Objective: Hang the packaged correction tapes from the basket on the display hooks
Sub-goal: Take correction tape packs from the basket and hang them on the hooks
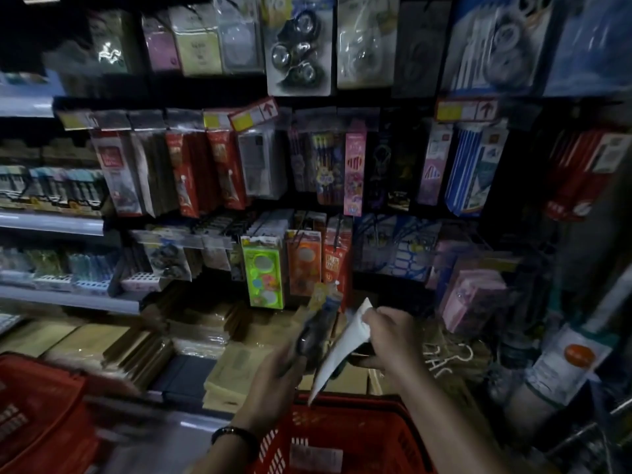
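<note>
My left hand (273, 381) grips a packaged correction tape (316, 328), a blister pack with a yellow card top, held tilted above the red basket (359, 436). My right hand (390, 336) pinches a white-backed package (342, 347), seen from its blank side, right beside the first one. Both packs hang over the basket's far rim, in front of the lower row of display hooks. A green pack (263, 271) and an orange pack (304, 261) hang on hooks just behind my hands. The picture is dim and blurred.
Hanging stationery packs fill the black wall panel (342, 104) in three rows. Shelves of pens (51, 193) run along the left. Stacked brown envelopes and notebooks (136, 343) lie on the low shelf. A second red basket (37, 405) sits at the lower left.
</note>
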`<action>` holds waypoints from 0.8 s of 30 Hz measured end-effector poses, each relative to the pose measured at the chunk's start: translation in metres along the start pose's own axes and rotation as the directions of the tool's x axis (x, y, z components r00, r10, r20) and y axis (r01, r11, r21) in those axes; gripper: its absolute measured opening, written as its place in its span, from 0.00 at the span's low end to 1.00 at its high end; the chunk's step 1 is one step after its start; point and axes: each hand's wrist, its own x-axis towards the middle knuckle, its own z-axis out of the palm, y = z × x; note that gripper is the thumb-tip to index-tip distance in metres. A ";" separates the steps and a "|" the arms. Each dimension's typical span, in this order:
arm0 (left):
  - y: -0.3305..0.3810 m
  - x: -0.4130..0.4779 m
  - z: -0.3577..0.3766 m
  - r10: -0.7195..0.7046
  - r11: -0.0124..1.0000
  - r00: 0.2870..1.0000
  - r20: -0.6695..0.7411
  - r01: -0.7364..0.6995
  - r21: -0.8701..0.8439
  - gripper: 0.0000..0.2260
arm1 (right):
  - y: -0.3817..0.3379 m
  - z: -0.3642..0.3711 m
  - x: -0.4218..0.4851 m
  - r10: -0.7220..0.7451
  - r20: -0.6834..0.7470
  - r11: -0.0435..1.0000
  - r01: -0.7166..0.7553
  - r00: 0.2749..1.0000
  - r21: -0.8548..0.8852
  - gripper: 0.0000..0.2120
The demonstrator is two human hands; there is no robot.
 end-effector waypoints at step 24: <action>0.116 0.050 -0.024 0.041 0.878 0.991 -0.124 -0.095 -0.469 0.22 | -0.111 0.012 0.028 -0.542 0.593 0.310 0.798 0.596 -0.517 0.55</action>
